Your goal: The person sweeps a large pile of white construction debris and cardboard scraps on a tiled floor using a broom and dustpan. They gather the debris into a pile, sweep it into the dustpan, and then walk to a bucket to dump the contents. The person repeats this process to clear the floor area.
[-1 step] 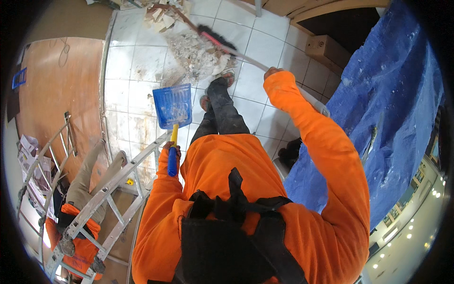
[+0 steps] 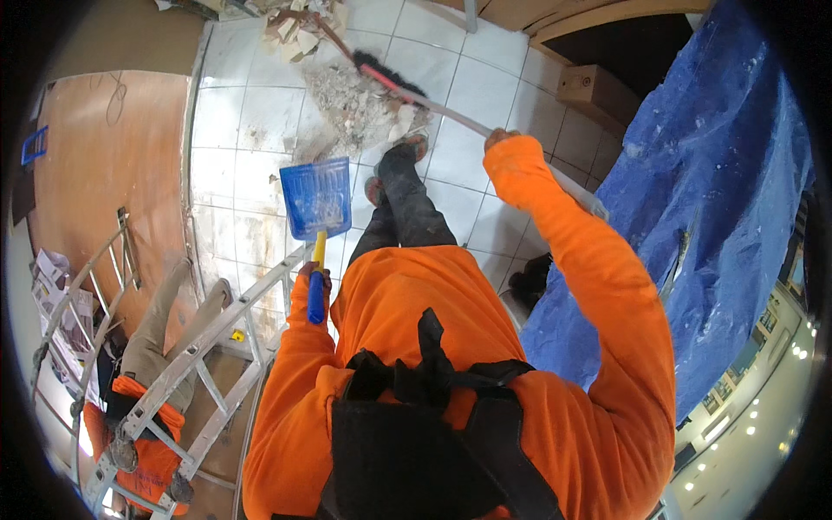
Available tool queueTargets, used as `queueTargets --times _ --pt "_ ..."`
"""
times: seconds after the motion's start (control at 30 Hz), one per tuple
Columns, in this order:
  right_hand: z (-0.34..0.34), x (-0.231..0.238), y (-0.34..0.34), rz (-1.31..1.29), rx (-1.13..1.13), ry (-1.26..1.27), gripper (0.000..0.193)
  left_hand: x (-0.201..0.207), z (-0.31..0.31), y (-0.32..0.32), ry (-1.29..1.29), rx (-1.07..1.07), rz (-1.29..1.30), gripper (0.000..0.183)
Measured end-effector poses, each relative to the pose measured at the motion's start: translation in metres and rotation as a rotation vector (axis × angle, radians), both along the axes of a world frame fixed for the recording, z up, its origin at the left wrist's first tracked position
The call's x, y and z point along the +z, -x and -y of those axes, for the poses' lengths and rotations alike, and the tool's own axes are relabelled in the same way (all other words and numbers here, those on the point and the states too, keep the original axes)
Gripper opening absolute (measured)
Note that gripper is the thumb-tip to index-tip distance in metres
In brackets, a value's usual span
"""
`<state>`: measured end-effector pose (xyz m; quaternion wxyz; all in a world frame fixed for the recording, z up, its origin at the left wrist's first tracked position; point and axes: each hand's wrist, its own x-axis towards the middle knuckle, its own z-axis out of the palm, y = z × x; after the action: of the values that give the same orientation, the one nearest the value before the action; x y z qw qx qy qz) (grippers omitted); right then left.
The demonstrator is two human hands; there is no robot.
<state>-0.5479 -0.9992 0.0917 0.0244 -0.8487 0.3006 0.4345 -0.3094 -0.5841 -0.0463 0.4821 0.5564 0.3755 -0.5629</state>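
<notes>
My left hand (image 2: 318,276) is closed round the yellow and blue handle of a blue dustpan (image 2: 316,198), held in front of my left leg. A little pale dust lies in its pan. My right hand (image 2: 500,139), at the end of an outstretched orange sleeve, grips the pale pole of a broom (image 2: 459,116). The broom's dark bristles, along a red edge, are at the right side of a heap of grey rubble and dust (image 2: 351,108) on the white tiles. My feet stand just below that heap.
A metal ladder (image 2: 208,381) stands at my left, with another person in orange (image 2: 152,433) beside it. Crumpled blue sheeting (image 2: 676,234) hangs at my right. Broken board pieces (image 2: 299,35) lie beyond the rubble, and a cardboard box (image 2: 598,95) sits at the far right.
The broom head has shifted slightly left and toward me across the rubble. The dustpan stays nearly in place.
</notes>
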Motion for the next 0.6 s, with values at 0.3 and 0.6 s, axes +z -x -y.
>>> queueTargets --times 0.3,0.6 --pt "-0.053 0.088 0.170 -0.094 -0.877 0.174 0.031 0.007 0.020 -0.007 -0.012 -0.118 -0.036 0.023" --pt "-0.119 0.135 0.261 -0.492 -1.339 0.416 0.028 0.013 0.033 -0.044 -0.028 -0.299 -0.115 0.021"
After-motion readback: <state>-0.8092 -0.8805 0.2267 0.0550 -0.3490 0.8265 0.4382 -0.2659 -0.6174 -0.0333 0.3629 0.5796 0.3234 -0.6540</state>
